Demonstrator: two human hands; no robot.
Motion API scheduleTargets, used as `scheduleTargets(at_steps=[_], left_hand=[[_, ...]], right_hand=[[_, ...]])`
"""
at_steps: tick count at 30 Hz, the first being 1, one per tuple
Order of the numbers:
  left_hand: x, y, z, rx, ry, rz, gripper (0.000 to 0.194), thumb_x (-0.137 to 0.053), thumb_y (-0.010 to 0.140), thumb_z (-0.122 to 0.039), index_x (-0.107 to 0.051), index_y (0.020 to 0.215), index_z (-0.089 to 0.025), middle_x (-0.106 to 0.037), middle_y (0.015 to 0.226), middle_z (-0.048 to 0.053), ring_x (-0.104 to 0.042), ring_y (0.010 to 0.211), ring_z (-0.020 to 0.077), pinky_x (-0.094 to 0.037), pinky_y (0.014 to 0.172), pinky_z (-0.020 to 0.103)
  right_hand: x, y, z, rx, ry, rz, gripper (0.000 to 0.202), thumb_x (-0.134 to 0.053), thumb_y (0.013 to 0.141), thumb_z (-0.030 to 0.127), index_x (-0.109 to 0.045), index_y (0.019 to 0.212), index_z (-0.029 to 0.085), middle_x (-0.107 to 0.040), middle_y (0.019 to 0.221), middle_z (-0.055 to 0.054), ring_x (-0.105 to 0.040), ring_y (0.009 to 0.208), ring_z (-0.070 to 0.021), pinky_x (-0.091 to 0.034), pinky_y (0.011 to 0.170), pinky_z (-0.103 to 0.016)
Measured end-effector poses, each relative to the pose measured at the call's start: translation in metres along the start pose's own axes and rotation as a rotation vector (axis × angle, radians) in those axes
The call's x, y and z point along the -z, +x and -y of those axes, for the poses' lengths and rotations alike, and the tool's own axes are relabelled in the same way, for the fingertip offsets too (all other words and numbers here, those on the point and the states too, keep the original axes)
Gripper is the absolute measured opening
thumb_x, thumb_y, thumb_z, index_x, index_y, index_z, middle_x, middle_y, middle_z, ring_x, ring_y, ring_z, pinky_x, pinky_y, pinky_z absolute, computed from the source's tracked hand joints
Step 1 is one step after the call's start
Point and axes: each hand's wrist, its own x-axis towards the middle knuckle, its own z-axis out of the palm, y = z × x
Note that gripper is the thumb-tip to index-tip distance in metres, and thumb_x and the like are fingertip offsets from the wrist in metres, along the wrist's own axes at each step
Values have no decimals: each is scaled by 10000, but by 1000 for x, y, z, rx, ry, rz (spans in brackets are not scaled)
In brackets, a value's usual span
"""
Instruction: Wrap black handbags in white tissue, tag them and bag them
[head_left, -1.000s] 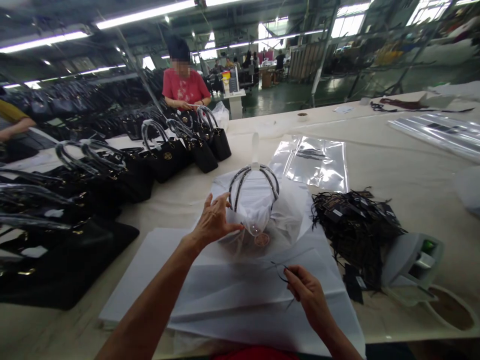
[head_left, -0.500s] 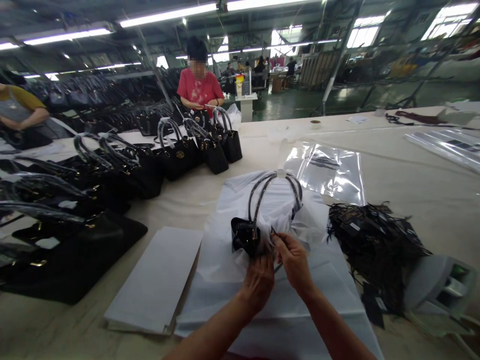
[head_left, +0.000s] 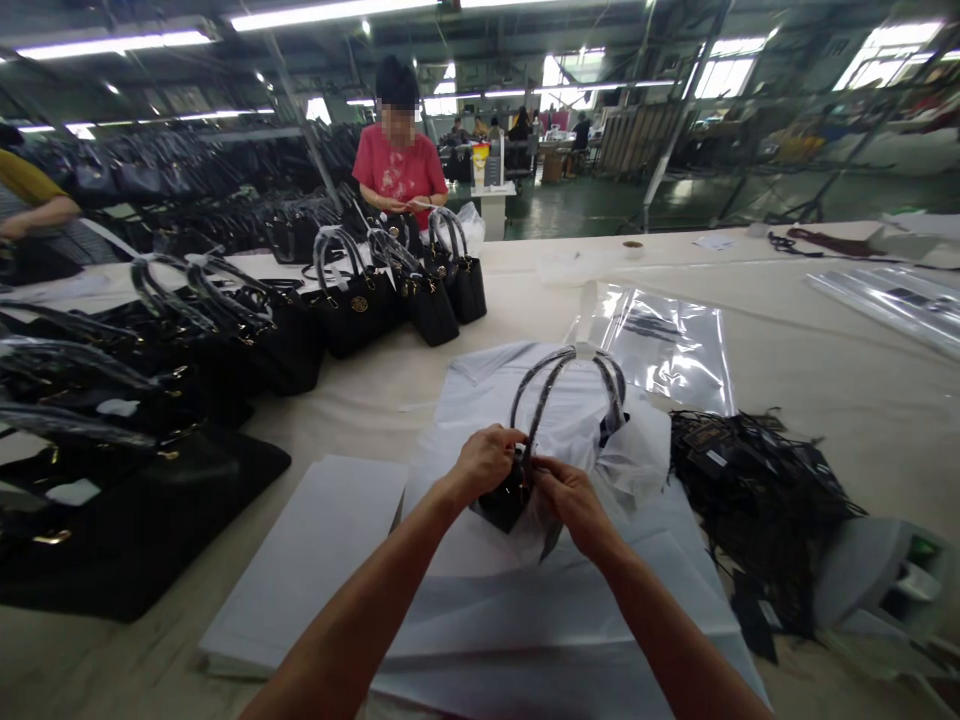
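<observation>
A black handbag stands upright on white wrapping paper, partly wrapped in it, its plastic-covered handles raised. My left hand is closed at the base of the near handle, fingertips partly behind the strap. Against the same handle base, my right hand pinches a thin black cord, mostly hidden by the fingers. A dark flat piece that looks like a hang tag hangs below the right hand. The bag's far side is covered by crumpled white paper.
A stack of white sheets lies left, beside rows of black handbags. On the right are a pile of black hang tags and a grey-white device. Clear plastic bags lie behind. A person in red works across the table.
My left hand has moved up from the bag's lower front to the handle base. My right hand has shifted slightly to the handle. The bag appears a little further right.
</observation>
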Motion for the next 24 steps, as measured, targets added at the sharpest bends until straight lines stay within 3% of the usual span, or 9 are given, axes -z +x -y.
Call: scheduleTargets(at_steps=[2, 5, 10, 14, 17, 20, 24], left_hand=[[3, 8, 4, -25, -34, 96, 271, -518, 624, -65, -713, 749, -205, -517, 599, -18, -478, 589, 129, -338, 549, 216], [5, 12, 8, -50, -77, 228, 234, -566, 603, -127, -722, 768, -186, -473, 515, -48, -430, 520, 107, -284, 478, 204], [4, 16, 9, -62, -82, 270, 81, -630, 577, -158, -697, 616, -181, -436, 453, -62, -374, 477, 90, -250, 467, 212], [6, 18, 12, -76, -94, 221, 45, -665, 579, -167, -699, 596, -190, -498, 518, -47, -432, 511, 101, -300, 507, 217], [8, 12, 16, -89, -125, 146, 76, -668, 590, -144, -709, 618, -202, -545, 627, -26, -506, 596, 117, -364, 580, 215], [6, 0, 19, -96, -165, 53, 112, -640, 631, -134, -717, 657, -211, -566, 723, -1, -547, 679, 128, -407, 657, 222], [-4, -15, 22, -80, -380, -108, 88, -643, 609, -138, -699, 613, -205, -586, 780, 22, -557, 706, 132, -434, 670, 236]], right_hand=[[1, -1, 5, -119, 112, 24, 361, -603, 642, 449, -675, 878, 185, -335, 415, 99, -269, 355, -58, -195, 352, -197], [2, -1, 10, -197, 191, 43, 326, -641, 592, 406, -662, 827, 182, -316, 420, 109, -231, 363, -44, -159, 358, -192], [5, 1, 11, -220, 240, 110, 257, -655, 593, 349, -639, 791, 187, -312, 426, 114, -210, 373, -42, -126, 374, -200], [6, -1, 10, -197, 241, 62, 301, -666, 585, 393, -609, 806, 197, -324, 421, 117, -229, 371, -49, -156, 372, -198], [5, -4, 8, -95, 108, -18, 343, -638, 605, 476, -585, 800, 199, -378, 427, 101, -309, 372, -74, -244, 375, -211], [2, -8, 4, 52, -175, -108, 276, -569, 680, 481, -542, 708, 208, -491, 488, 47, -444, 431, -115, -342, 440, -246], [-4, -13, 1, 151, -626, -198, 198, -494, 791, 376, -541, 690, 212, -589, 575, -9, -555, 554, -166, -353, 555, -278]])
